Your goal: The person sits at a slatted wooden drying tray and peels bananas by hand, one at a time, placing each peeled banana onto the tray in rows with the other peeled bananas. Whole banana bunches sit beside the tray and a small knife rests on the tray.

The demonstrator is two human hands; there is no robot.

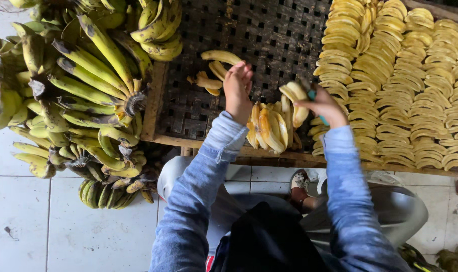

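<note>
Left hand (237, 90) flat over the woven tray (269, 35), fingers pressed together and extended, holding nothing, tips close to the loose peeled banana pieces (214, 70) at its 11 o'clock. Right hand (325, 107) pinches a peeled banana (295, 93) plus a teal-handled tool (314, 100); blade hidden behind the fingers. Pile of split bananas (269, 128) sits between the hands at the tray's near edge. At 3 o'clock: rows of sliced banana (405, 75) crowd right against the right hand. At 9 o'clock: unpeeled green-yellow bunches (82, 90) stacked on the tile floor (17, 216), overlapping the tray's left rim.
</note>
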